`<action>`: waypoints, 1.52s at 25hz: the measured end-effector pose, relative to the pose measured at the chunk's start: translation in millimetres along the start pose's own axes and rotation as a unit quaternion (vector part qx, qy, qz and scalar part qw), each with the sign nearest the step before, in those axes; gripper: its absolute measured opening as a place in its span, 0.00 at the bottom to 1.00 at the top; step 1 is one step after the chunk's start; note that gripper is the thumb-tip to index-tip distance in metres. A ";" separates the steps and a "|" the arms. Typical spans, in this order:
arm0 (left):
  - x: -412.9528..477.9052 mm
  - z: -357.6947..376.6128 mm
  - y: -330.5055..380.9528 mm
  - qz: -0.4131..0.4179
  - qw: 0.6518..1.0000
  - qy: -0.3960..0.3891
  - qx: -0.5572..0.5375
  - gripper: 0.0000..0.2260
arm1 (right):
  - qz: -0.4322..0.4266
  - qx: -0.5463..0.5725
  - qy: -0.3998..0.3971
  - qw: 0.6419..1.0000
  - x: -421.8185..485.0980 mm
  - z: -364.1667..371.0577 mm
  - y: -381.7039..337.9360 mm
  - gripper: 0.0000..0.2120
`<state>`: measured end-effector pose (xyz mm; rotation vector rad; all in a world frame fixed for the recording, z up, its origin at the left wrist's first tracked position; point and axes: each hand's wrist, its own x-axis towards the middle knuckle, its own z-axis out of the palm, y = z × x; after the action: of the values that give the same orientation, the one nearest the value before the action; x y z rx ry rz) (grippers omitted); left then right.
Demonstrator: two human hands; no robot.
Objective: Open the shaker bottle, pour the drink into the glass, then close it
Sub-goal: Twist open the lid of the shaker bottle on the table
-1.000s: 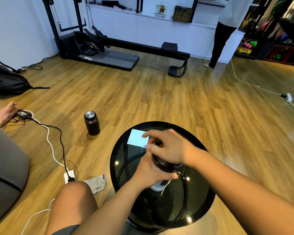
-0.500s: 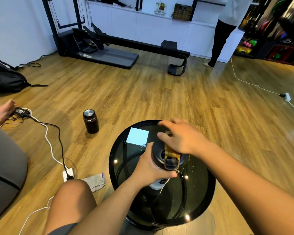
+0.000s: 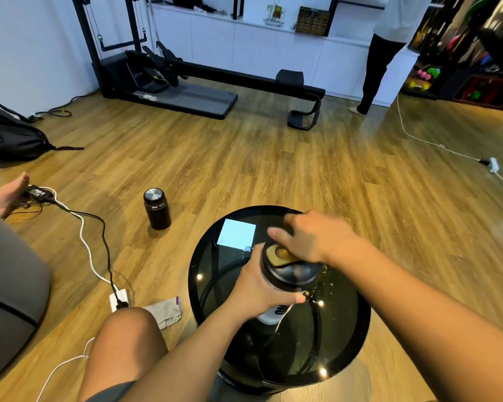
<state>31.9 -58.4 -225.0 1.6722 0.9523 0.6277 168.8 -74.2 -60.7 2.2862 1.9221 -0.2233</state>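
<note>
The shaker bottle [image 3: 291, 274] has a white body, a black lid and a gold flip cap, and it stands over the round black glass table [image 3: 346, 338]. My left hand [image 3: 259, 288] wraps around its body just under the lid. My right hand [image 3: 311, 236] lies on top of the lid, fingers over the far side, with the gold cap showing beside the thumb. Small droplets glint on the glass right of the bottle. No drinking glass is visible; my hands may hide it.
A dark steel-capped flask [image 3: 156, 208] stands on the wooden floor left of the table. A power strip [image 3: 119, 300], cables and a grey cloth [image 3: 164, 311] lie near my knee. A person [image 3: 381, 53] stands at the far cabinets; a black exercise machine [image 3: 186, 79] sits at the back.
My right hand has slid from the near side of the lid to its far side, uncovering the gold flip cap. The bottle and my left hand have hardly moved.
</note>
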 end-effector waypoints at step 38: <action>-7.2 -1.6 10.0 -0.006 1.000 -0.001 -0.006 0.39 | -0.078 0.241 0.097 0.963 -35.7 26.4 16.9 0.47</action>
<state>29.6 -64.8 -214.6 1.6552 0.9554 0.6230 178.9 -116.9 -78.9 2.5223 2.3674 -0.5623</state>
